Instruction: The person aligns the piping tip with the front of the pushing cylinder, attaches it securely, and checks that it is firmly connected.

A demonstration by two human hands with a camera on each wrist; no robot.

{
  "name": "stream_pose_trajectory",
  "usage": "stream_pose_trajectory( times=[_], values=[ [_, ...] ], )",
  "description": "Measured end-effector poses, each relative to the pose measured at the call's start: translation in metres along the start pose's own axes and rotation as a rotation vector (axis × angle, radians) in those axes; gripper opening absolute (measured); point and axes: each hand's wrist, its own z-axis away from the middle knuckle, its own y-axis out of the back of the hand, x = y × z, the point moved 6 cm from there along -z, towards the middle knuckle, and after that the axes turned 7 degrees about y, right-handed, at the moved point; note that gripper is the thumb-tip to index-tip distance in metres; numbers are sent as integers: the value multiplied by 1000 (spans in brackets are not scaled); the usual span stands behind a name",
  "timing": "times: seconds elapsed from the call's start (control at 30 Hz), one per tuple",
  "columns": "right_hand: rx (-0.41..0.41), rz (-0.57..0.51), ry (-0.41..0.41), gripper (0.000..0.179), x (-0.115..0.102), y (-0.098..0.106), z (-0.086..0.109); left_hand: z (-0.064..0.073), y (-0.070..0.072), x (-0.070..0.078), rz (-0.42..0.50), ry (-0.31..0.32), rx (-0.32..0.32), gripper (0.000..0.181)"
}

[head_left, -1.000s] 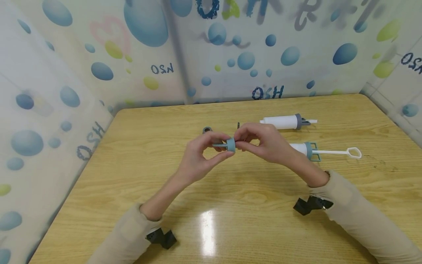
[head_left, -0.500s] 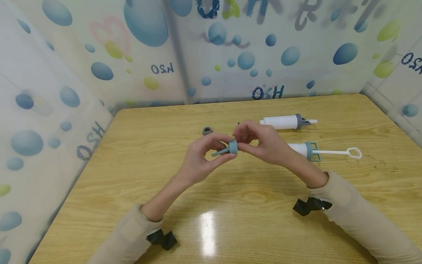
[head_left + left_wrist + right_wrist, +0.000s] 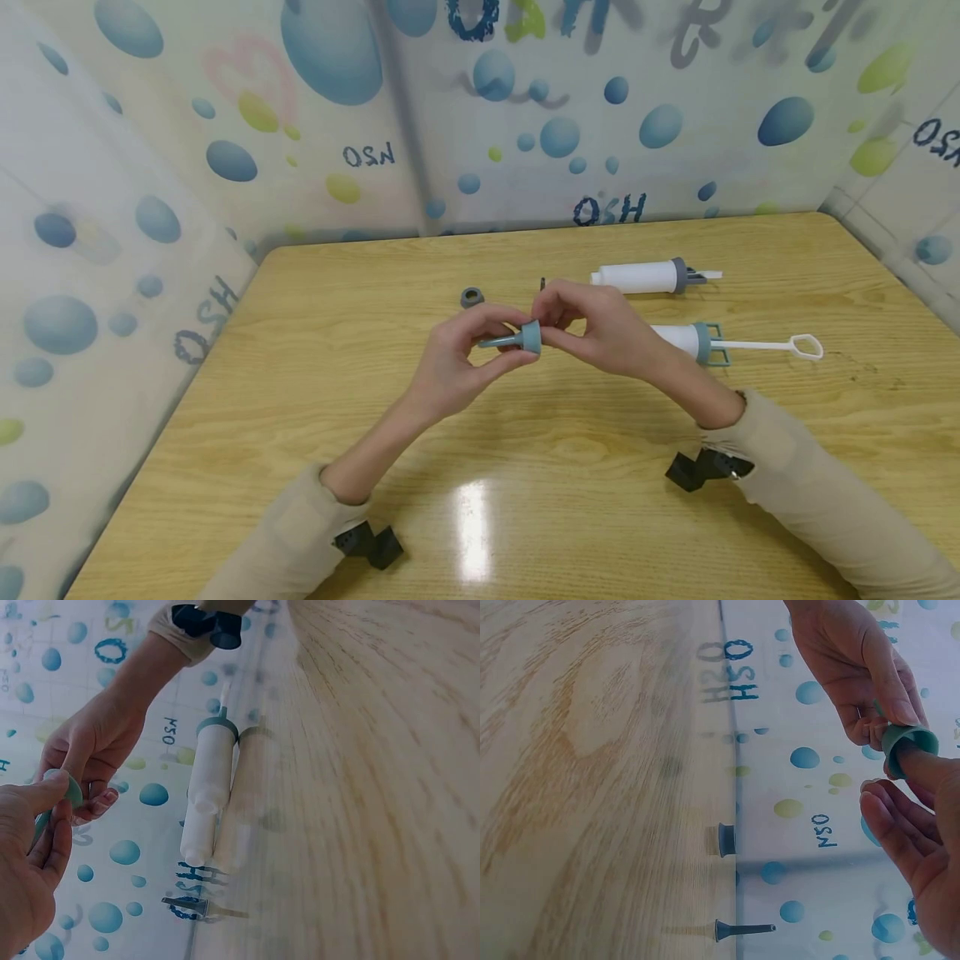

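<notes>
Between its thumb and fingers my left hand (image 3: 457,354) pinches a teal nozzle (image 3: 529,337), a wide cup with a thin stem. The stem points left toward the palm. Opposite it, my right hand (image 3: 600,325) meets the cup's mouth. In the right wrist view one digit of the right hand (image 3: 930,847) reaches into the open cup of the teal nozzle (image 3: 922,739), while its other fingers sit loosely bent and apart from it. Both hands hold the piece above the wooden table (image 3: 375,433).
Behind the right forearm lies a white tube with a teal collar (image 3: 703,342) and looped white rod. Farther back is a white tube with a grey collar (image 3: 679,276). A grey ring (image 3: 472,297) and a small dark nozzle (image 3: 742,928) stand at the table's back.
The teal nozzle has shifted slightly right and down, and its stem tilted down, then came back closer to level. The hands stay together around it.
</notes>
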Motion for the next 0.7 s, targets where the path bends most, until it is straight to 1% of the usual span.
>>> stream_pose_trajectory(
  times=[0.17, 0.33, 0.7],
  values=[
    [-14, -12, 13, 24, 0, 0, 0, 0, 0, 0, 12, -8, -1, 38],
    [-31, -28, 30, 23, 0, 2, -1, 0, 1, 0, 11, 1, 7, 38],
    [-47, 29, 36, 22, 0, 7, -2, -2, 5, 0, -4, 17, 33, 36]
  ],
)
